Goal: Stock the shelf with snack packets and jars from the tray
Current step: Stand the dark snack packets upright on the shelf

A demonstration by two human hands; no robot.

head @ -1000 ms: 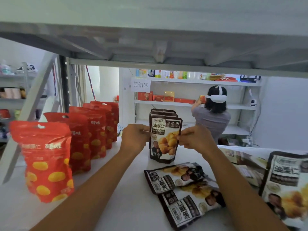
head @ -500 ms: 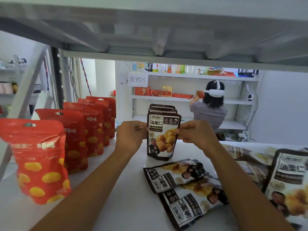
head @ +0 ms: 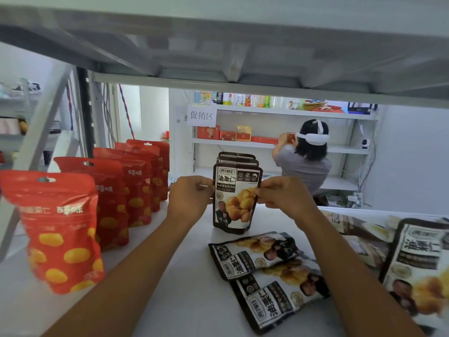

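Upright brown packet (head: pixel 237 198), long axis vertical, label toward camera

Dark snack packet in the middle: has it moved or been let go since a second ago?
Nothing visibly changed. The left hand and right hand keep their grip on the edges of the upright dark packet; only the camera shifted slightly. The red packets and flat packets lie as before.
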